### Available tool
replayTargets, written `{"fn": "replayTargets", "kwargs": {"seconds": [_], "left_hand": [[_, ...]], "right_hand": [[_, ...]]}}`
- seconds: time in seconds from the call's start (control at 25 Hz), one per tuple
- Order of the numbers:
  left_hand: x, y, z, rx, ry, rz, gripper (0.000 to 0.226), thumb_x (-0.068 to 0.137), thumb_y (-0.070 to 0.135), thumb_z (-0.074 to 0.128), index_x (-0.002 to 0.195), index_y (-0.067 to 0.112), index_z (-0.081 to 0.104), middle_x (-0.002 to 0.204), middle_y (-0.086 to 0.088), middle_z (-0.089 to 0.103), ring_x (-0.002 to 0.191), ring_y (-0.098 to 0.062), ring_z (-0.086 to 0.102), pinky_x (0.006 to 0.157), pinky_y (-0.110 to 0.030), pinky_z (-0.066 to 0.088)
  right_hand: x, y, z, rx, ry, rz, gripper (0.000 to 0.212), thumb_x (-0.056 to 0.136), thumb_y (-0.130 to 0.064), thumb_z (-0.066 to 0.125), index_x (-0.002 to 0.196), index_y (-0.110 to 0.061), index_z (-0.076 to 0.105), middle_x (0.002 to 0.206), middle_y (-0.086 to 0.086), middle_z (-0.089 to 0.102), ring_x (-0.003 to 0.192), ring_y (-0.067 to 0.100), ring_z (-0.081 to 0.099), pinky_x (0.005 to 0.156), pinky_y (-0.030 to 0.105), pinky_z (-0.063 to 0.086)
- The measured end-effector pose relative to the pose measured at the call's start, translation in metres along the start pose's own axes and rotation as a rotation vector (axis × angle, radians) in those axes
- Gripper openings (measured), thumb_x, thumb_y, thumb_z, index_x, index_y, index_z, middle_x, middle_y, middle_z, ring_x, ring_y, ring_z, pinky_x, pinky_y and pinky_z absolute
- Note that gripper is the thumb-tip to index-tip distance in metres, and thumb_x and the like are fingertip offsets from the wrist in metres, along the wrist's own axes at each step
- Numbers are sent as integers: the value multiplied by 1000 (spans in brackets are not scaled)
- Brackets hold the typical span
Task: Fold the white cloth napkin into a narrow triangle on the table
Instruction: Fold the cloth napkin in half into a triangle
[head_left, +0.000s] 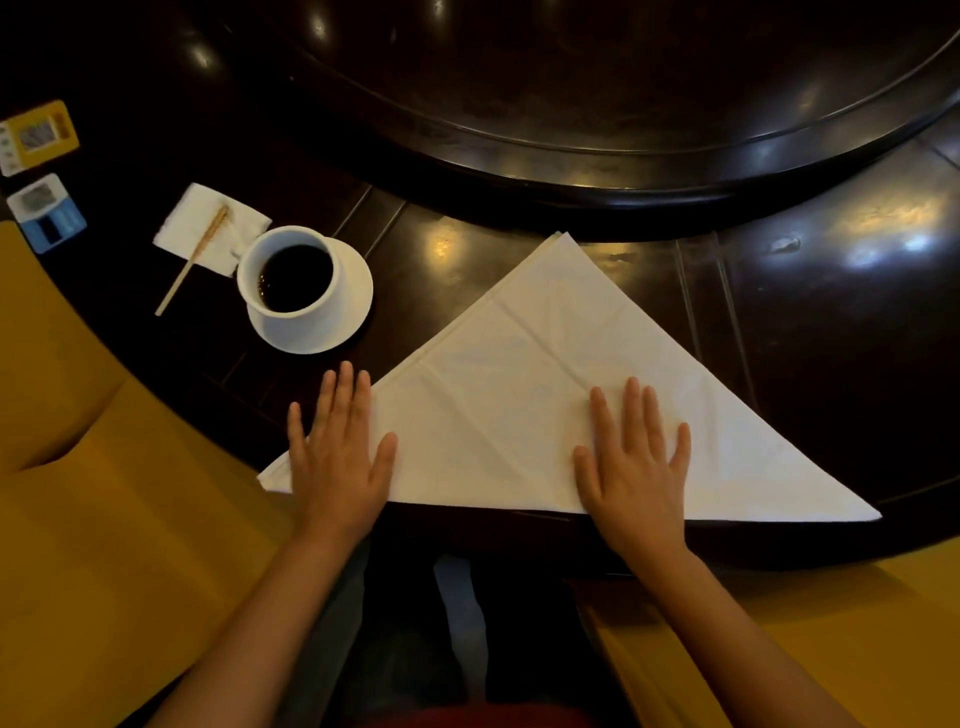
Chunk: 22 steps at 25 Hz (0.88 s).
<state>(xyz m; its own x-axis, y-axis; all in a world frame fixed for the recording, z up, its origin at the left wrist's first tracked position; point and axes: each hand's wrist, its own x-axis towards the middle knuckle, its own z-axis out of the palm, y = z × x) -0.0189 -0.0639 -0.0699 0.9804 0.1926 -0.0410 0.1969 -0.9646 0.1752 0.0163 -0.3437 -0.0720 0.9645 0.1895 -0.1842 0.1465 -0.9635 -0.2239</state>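
The white cloth napkin (524, 395) lies flat on the dark wooden table (831, 322) as a wide triangle. Its apex points away from me and its long folded edge runs along the table's near edge. My left hand (340, 452) rests palm down, fingers spread, on the napkin's left corner, partly over the bare table. On the right half of the cloth, near the long edge, my right hand (636, 467) presses flat with its fingers apart. Neither hand grips anything.
A white cup of dark drink on a saucer (306, 291) stands just left of the napkin. Farther left lie a paper tissue with a wooden stirrer (208, 231) and two small card packets (41, 171). A raised round turntable (597, 130) fills the back. Yellow seats flank me.
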Motion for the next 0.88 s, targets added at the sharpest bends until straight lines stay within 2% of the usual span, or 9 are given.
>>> {"fn": "replayTargets", "kwargs": {"seconds": [0.08,0.2,0.36,0.64,0.76,0.88], "left_hand": [[7,47,4,-57,40,0,64,92,43,25,146,10,18,153,-14,22,141,-23,13,112,-44,2],[12,99,23,4,-29,123,64,91,42,25,146,10,19,153,-13,22,141,-24,13,111,-48,6],[16,102,41,65,-64,89,68,88,47,28,147,15,20,154,-13,22,141,-25,10,111,-51,9],[15,101,41,82,-74,99,77,85,60,29,149,20,17,156,-11,17,142,-28,10,111,-51,7],[14,103,39,90,-69,79,76,86,60,27,149,19,16,156,-11,17,142,-27,10,109,-53,2],[15,125,39,74,-60,87,73,87,56,25,149,18,14,155,-12,18,141,-26,9,109,-53,-1]], "right_hand": [[19,-13,-4,-27,-11,-196,59,95,-48,15,149,-26,5,157,5,-2,144,23,-6,114,51,-5],[74,-22,-4,-54,-77,-447,58,95,-51,0,147,-27,5,157,3,2,144,23,-3,115,48,-4],[137,-12,-9,-145,-124,-576,64,91,-56,2,148,-26,3,158,2,3,144,21,-4,116,46,-6],[190,-7,-27,-199,-91,-463,67,93,-53,14,148,-18,-1,158,2,-1,144,17,-7,115,42,-8],[172,-2,-30,-92,-50,-394,67,95,-51,18,148,-16,0,158,4,-2,144,18,-8,115,45,-8],[124,27,-32,7,18,-264,63,95,-46,26,148,-17,8,158,5,6,144,21,-2,114,49,-5]]}}
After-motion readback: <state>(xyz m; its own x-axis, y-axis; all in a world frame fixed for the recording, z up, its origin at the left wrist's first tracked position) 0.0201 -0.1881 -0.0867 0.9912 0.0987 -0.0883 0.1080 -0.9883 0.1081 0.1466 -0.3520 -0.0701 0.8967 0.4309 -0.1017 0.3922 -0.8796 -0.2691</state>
